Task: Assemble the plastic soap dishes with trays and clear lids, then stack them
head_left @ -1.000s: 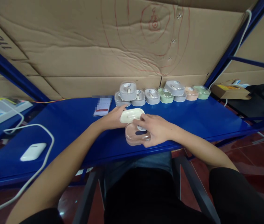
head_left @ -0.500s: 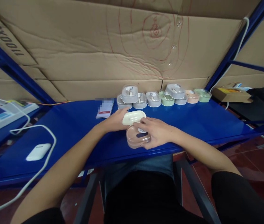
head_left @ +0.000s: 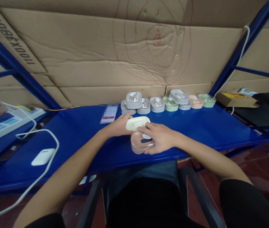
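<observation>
My left hand (head_left: 120, 125) is closed on the left end of a cream oval dish (head_left: 136, 123), which is held tilted above the blue table. Just below and nearer to me, my right hand (head_left: 161, 138) grips the right side of a pinkish-brown case with a clear cover (head_left: 137, 144). The case has a round white label and a dark oval slot. Fingers of my right hand also reach the lower right edge of the cream dish. The dish and the case overlap in this view.
Behind my hands, several grey, green and peach cases (head_left: 157, 104) line the back of the blue table (head_left: 77, 126), some stacked. A phone (head_left: 109, 114) lies left of them. Further left are a white earphone case (head_left: 43, 157), a white cable (head_left: 57, 142) and a power strip (head_left: 3, 126).
The view has tilted slightly, so everything sits a little lower and further right. Both hands keep their holds on the dish and the case.
</observation>
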A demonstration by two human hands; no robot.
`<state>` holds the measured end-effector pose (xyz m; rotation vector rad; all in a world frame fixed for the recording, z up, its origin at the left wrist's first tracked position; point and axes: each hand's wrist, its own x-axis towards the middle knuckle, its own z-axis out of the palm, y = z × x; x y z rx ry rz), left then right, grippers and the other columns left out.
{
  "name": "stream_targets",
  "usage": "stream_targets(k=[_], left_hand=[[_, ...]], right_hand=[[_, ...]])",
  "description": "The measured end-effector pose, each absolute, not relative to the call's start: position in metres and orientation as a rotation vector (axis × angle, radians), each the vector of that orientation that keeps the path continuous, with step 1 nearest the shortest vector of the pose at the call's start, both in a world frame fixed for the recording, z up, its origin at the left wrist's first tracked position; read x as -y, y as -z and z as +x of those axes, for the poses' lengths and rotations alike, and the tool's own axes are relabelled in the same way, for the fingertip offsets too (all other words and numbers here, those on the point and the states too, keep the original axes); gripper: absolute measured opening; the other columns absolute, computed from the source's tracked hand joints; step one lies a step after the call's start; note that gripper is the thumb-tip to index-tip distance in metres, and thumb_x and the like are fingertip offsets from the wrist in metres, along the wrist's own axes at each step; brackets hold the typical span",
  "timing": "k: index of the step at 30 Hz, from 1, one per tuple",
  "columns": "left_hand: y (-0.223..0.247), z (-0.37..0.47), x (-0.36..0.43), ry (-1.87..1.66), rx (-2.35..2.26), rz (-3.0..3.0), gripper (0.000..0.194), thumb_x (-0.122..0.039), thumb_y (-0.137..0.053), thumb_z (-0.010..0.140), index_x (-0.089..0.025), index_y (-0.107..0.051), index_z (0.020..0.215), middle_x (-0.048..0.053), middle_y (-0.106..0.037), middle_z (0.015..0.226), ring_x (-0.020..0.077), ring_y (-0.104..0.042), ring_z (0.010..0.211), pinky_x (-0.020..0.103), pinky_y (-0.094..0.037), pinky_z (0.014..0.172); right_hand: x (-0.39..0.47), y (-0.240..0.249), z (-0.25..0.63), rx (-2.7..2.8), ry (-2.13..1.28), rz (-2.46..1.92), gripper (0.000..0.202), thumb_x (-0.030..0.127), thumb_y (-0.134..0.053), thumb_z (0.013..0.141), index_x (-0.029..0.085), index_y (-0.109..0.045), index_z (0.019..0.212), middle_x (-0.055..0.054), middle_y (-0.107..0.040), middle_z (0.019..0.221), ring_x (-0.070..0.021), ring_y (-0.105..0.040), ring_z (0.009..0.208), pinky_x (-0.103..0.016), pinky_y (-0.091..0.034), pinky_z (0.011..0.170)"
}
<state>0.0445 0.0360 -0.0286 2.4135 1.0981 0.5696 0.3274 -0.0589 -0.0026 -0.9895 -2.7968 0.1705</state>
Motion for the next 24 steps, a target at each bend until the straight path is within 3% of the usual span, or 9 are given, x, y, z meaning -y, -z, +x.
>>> stream_targets(k=[6, 10, 13, 16, 20, 24], left_hand=[[0.033, 0.041, -0.039, -0.574, -1.099, 2.421, 0.117, -0.062, -0.096, 0.071, -0.017, -0.048, 0.168, 0.023, -0.07, 0.149, 0.0512, -0.061, 0.147, 0.068, -0.051, 0.121], [0.038, 0.044, -0.038, -0.612, -1.027, 2.412, 0.119, -0.058, -0.096, 0.071, -0.021, -0.044, 0.171, 0.021, -0.071, 0.149, 0.0488, -0.064, 0.145, 0.07, -0.051, 0.123], [0.041, 0.055, -0.03, -0.655, -0.978, 2.373, 0.121, -0.058, -0.1, 0.071, -0.023, -0.043, 0.172, 0.022, -0.064, 0.162, 0.05, -0.059, 0.153, 0.071, -0.048, 0.127], [0.044, 0.07, -0.019, -0.663, -0.992, 2.306, 0.133, -0.056, -0.102, 0.069, -0.02, -0.033, 0.177, 0.025, -0.061, 0.167, 0.0529, -0.054, 0.159, 0.074, -0.043, 0.132], [0.047, 0.081, -0.009, -0.666, -0.952, 2.224, 0.146, -0.057, -0.103, 0.068, -0.019, -0.019, 0.181, 0.028, -0.057, 0.171, 0.0534, -0.053, 0.161, 0.073, -0.041, 0.134], [0.05, 0.083, -0.008, -0.67, -0.981, 2.199, 0.144, -0.059, -0.105, 0.066, -0.024, -0.023, 0.18, 0.027, -0.05, 0.178, 0.055, -0.049, 0.165, 0.072, -0.045, 0.132]], right_hand=[[0.058, -0.003, 0.337, 2.829, -0.278, -1.041, 0.119, 0.057, -0.099, 0.078, 0.014, -0.047, 0.176, -0.025, -0.068, 0.145, -0.0463, -0.071, 0.128, -0.058, -0.062, 0.101], [0.037, -0.002, 0.361, 2.618, -0.434, -0.821, 0.12, 0.07, -0.094, 0.081, 0.025, -0.043, 0.179, -0.021, -0.062, 0.166, -0.0455, -0.064, 0.147, -0.062, -0.056, 0.12], [0.019, 0.0, 0.376, 2.346, -0.327, -0.925, 0.122, 0.078, -0.089, 0.084, 0.027, -0.038, 0.182, -0.02, -0.058, 0.171, -0.048, -0.055, 0.158, -0.067, -0.048, 0.129], [0.007, 0.005, 0.382, 2.325, -0.281, -1.083, 0.127, 0.078, -0.093, 0.078, 0.023, -0.042, 0.181, -0.023, -0.063, 0.162, -0.0505, -0.06, 0.151, -0.069, -0.05, 0.125], [0.004, 0.009, 0.378, 2.459, -0.324, -1.146, 0.128, 0.078, -0.095, 0.075, 0.025, -0.044, 0.179, -0.02, -0.067, 0.148, -0.0455, -0.068, 0.135, -0.064, -0.057, 0.115], [0.008, 0.006, 0.368, 2.522, -0.284, -1.205, 0.125, 0.075, -0.095, 0.078, 0.022, -0.043, 0.18, -0.021, -0.067, 0.141, -0.044, -0.069, 0.128, -0.06, -0.059, 0.108]])
